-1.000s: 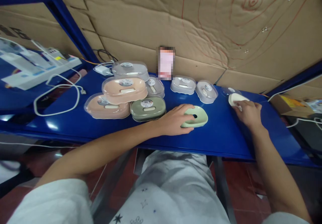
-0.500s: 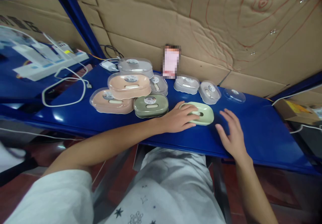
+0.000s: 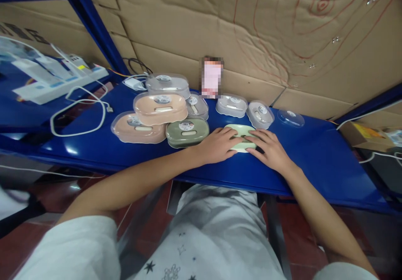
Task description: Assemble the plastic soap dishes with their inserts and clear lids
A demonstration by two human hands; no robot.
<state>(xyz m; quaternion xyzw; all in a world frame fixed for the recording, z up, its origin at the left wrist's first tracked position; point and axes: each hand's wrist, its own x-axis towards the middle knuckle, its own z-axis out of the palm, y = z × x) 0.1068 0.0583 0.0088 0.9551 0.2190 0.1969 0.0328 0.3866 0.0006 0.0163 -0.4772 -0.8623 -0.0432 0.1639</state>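
A light green oval plastic soap dish [image 3: 241, 146] lies on the blue table, without a cover over it. My left hand [image 3: 217, 146] grips its left end, with fingers over the top and thumb at the near rim. At the right end, my right hand [image 3: 270, 149] holds it the same way, its fingers laid over the edge. Between the hands a dark opening shows in the dish's middle; the rest is partly hidden by fingers. A clear oval lid [image 3: 291, 118] with a round label rests behind my right hand.
Left of my hands sit a lidded dark green dish [image 3: 187, 133], stacked peach dishes [image 3: 161, 108] and grey dishes [image 3: 168, 85]. More grey dishes [image 3: 231, 106] line the back near a phone [image 3: 211, 78]. A power strip [image 3: 59, 85] with cables lies far left, an open carton [image 3: 366, 137] right.
My right hand has moved left from beside the light green soap dish and taken hold of its right end. The dish has shifted slightly left; my left hand stays on it.
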